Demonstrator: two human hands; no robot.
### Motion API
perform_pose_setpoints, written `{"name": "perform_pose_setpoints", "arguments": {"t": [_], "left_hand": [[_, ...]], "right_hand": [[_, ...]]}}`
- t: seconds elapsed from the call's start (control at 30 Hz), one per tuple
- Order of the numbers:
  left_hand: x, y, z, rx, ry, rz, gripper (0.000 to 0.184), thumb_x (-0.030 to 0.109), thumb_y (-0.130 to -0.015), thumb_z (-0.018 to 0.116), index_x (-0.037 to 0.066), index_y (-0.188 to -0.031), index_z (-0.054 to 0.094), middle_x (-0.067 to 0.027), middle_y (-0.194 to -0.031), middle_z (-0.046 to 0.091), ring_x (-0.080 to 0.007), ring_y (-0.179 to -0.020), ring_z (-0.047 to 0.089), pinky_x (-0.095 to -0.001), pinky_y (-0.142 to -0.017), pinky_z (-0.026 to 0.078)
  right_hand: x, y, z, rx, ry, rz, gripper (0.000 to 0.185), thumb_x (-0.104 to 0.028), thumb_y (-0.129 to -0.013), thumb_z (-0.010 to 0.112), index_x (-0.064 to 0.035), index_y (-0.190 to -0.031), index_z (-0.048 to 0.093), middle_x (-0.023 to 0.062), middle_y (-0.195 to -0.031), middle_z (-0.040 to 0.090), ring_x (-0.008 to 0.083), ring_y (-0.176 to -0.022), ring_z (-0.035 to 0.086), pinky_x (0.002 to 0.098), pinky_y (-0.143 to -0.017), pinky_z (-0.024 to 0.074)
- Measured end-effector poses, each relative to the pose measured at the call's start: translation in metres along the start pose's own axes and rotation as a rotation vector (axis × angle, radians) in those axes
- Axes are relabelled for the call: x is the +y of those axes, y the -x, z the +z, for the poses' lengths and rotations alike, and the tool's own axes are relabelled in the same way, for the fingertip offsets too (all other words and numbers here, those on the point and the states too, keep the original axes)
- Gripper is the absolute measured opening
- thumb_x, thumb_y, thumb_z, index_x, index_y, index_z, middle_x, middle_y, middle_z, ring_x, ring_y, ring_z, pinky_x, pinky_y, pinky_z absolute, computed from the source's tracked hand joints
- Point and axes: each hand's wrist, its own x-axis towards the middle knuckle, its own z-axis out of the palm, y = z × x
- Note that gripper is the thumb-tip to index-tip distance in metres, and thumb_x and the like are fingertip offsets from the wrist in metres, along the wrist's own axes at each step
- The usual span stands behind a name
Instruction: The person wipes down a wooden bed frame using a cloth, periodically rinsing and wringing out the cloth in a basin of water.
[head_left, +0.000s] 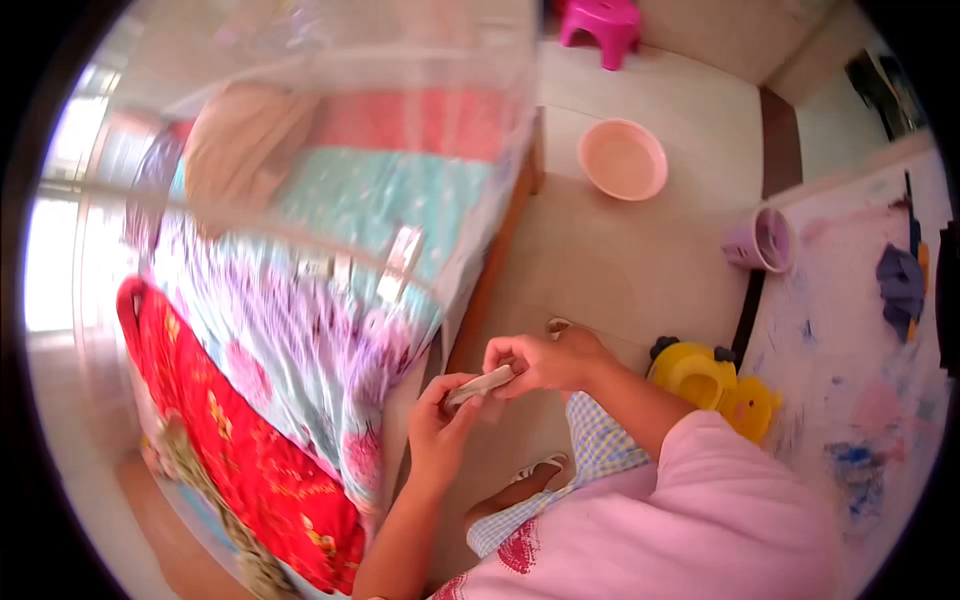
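Note:
Both hands meet near the middle of the view, above the floor beside the bed. Between them is a small pale, flat object (480, 386), perhaps folded cloth; its exact kind is unclear. My left hand (440, 415) grips its left end with thumb and fingers. The fingers of my right hand (530, 364) pinch its right end. The object lies slightly tilted, its right end higher in the view.
The bed (400, 180) with its net, coloured sheets and red blanket (240, 440) fills the left. A pink basin (622, 160), pink stool (604, 28), purple bin (758, 242) and yellow duck-shaped potty (700, 375) stand on the floor.

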Motion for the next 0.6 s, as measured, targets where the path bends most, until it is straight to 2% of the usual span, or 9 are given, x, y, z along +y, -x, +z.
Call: {"name": "perform_pose_setpoints", "arguments": {"t": [0.1, 0.17, 0.3, 0.37, 0.4, 0.43, 0.5, 0.57, 0.6], "left_hand": [[0.032, -0.044, 0.065, -0.111, -0.236, -0.057, 0.021, 0.001, -0.085, 0.065, -0.001, -0.106, 0.059, -0.0022, -0.095, 0.062, -0.0074, -0.087, 0.056, -0.0206, -0.076, 0.045], [0.043, -0.076, 0.104, -0.187, -0.354, -0.128, 0.021, 0.003, -0.084, 0.067, 0.0, -0.104, 0.06, -0.0017, -0.094, 0.062, -0.0073, -0.086, 0.056, -0.0205, -0.075, 0.045], [0.035, -0.15, 0.171, -0.293, -0.453, -0.285, 0.029, 0.004, -0.082, 0.069, 0.001, -0.108, 0.057, -0.0031, -0.096, 0.062, -0.0074, -0.09, 0.055, -0.023, -0.077, 0.046], [0.024, -0.182, 0.204, -0.279, -0.227, -0.238, 0.04, 0.002, -0.086, 0.063, 0.002, -0.123, 0.048, -0.0072, -0.108, 0.059, -0.0134, -0.099, 0.056, -0.0266, -0.085, 0.046], [0.021, -0.202, 0.223, -0.28, -0.085, -0.354, 0.045, 0.005, -0.088, 0.061, 0.003, -0.129, 0.042, -0.0097, -0.114, 0.057, -0.0169, -0.11, 0.053, -0.0304, -0.095, 0.043], [0.015, -0.222, 0.235, -0.267, -0.077, -0.365, 0.045, 0.005, -0.088, 0.061, 0.003, -0.129, 0.042, -0.0097, -0.114, 0.057, -0.0169, -0.11, 0.053, -0.0304, -0.095, 0.043], [-0.004, -0.264, 0.255, -0.34, 0.019, -0.567, 0.045, 0.006, -0.089, 0.061, 0.003, -0.13, 0.042, -0.01, -0.115, 0.058, -0.0171, -0.108, 0.054, -0.0305, -0.094, 0.043], [-0.018, -0.301, 0.275, -0.337, 0.002, -0.547, 0.045, 0.006, -0.089, 0.062, 0.004, -0.129, 0.043, -0.0097, -0.114, 0.059, -0.0167, -0.105, 0.056, -0.0291, -0.09, 0.045], [-0.025, -0.32, 0.283, -0.339, -0.095, -0.518, 0.045, 0.005, -0.088, 0.063, 0.004, -0.128, 0.044, -0.0092, -0.113, 0.06, -0.0159, -0.102, 0.057, -0.0278, -0.086, 0.046]], "right_hand": [[-0.031, 0.068, -0.049, 0.267, -0.039, -0.022, 0.029, -0.002, -0.08, 0.071, -0.0059, -0.102, 0.052, 0.0013, -0.096, 0.059, 0.0112, -0.091, 0.059, 0.0272, -0.08, 0.0481], [-0.033, 0.098, -0.084, 0.298, -0.112, -0.103, 0.027, -0.003, -0.08, 0.071, -0.0055, -0.1, 0.053, 0.0015, -0.097, 0.06, 0.0119, -0.091, 0.059, 0.0278, -0.078, 0.0485], [-0.034, 0.128, -0.156, 0.449, -0.183, 0.006, 0.026, -0.004, -0.081, 0.07, -0.0029, -0.104, 0.057, 0.0031, -0.099, 0.06, 0.0128, -0.092, 0.06, 0.0285, -0.078, 0.0507], [-0.038, 0.133, -0.186, 0.493, -0.194, 0.072, 0.026, -0.005, -0.082, 0.069, -0.002, -0.106, 0.058, 0.0042, -0.1, 0.06, 0.0133, -0.092, 0.06, 0.0292, -0.078, 0.052], [-0.044, 0.131, -0.204, 0.525, -0.376, 0.02, 0.026, -0.006, -0.084, 0.067, -0.0015, -0.108, 0.058, 0.0052, -0.101, 0.06, 0.0141, -0.091, 0.06, 0.0304, -0.081, 0.0529], [-0.049, 0.128, -0.221, 0.558, -0.552, -0.031, 0.025, -0.007, -0.086, 0.065, -0.001, -0.109, 0.057, 0.0062, -0.101, 0.06, 0.0148, -0.091, 0.061, 0.0317, -0.083, 0.0537], [-0.052, 0.12, -0.255, 0.599, -0.594, -0.052, 0.022, -0.012, -0.088, 0.063, -0.0004, -0.106, 0.056, 0.0069, -0.101, 0.059, 0.0141, -0.091, 0.061, 0.0305, -0.078, 0.0567], [-0.053, 0.117, -0.292, 0.735, -0.465, 0.031, 0.021, -0.012, -0.089, 0.061, -0.0009, -0.105, 0.056, 0.0067, -0.104, 0.059, 0.0149, -0.086, 0.062, 0.0307, -0.076, 0.0575], [-0.052, 0.115, -0.309, 0.808, -0.478, 0.005, 0.019, -0.013, -0.086, 0.064, -0.0001, -0.099, 0.057, 0.0069, -0.095, 0.062, 0.0137, -0.08, 0.063, 0.0291, -0.069, 0.0557]]}}
